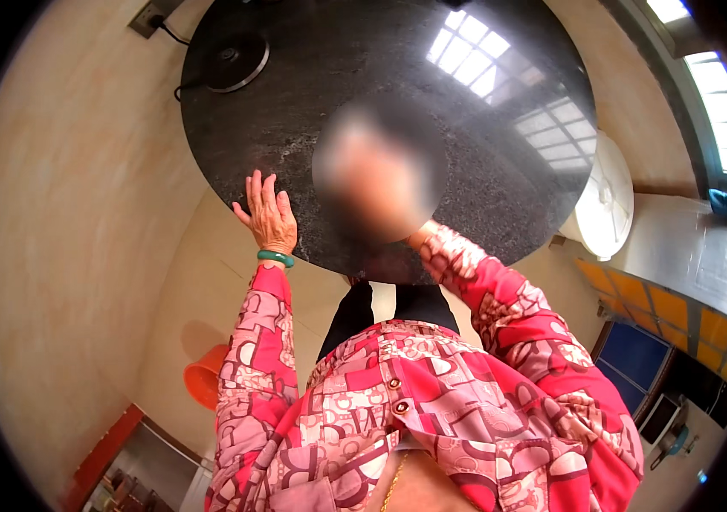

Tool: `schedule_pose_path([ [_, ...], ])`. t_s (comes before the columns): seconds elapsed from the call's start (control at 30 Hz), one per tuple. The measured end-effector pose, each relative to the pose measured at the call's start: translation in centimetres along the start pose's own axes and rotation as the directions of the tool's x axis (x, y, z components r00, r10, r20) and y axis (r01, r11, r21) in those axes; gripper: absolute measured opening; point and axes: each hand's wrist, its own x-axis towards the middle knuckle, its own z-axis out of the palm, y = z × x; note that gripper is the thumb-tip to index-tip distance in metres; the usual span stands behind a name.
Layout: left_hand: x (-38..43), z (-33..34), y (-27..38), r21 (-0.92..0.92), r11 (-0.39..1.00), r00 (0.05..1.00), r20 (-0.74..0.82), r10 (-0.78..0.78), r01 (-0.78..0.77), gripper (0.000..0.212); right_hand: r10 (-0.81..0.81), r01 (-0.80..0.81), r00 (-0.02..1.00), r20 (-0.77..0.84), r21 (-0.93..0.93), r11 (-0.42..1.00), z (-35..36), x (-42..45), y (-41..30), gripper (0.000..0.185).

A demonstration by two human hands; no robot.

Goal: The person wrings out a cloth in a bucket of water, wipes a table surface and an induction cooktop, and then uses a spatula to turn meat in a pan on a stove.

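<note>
A round black stone-patterned table (363, 70) with a glossy top lies in front of me. My left hand (267, 217), with a green bangle at its wrist, rests palm down near the table's left front edge, fingers spread and holding nothing. Over the front middle of the tabletop is my right hand (379, 185), almost wholly covered by a round blur. Whether it holds anything is hidden. Both forearms are in pink and red patterned sleeves.
A dark round electric base (235, 61) with a cord stands at the table's far left, near a wall socket (146, 20). A white lidded bucket (603, 192) is right of the table, beside a counter (683, 237). An orange bucket (202, 377) sits on the floor, lower left.
</note>
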Motion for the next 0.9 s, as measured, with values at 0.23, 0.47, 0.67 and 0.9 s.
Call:
schedule_pose_path([
  [0.23,0.5,-1.7,1.5,0.097,0.995,0.997,0.073,-0.017,0.01,0.043,-0.174,0.172,0.984,0.031,0.048,0.984,3.2,8.6,2.9,0.043],
  [0.47,-0.5,-2.5,1.1,0.075,0.997,0.997,0.073,-0.036,0.03,0.043,-0.1,0.097,0.995,-0.015,-0.152,0.984,10.6,19.8,9.3,0.043],
  [0.67,-1.2,-3.5,0.4,0.021,0.998,0.997,0.049,-0.06,0.059,0.045,0.051,-0.067,0.994,-0.095,-0.178,0.982,13.7,23.2,7.6,0.034],
  [0.9,-0.4,-1.6,0.1,-0.268,0.963,0.959,-0.28,-0.05,-0.028,0.061,0.003,0.008,0.999,0.034,-0.317,0.948,14.0,16.9,-5.8,0.028],
])
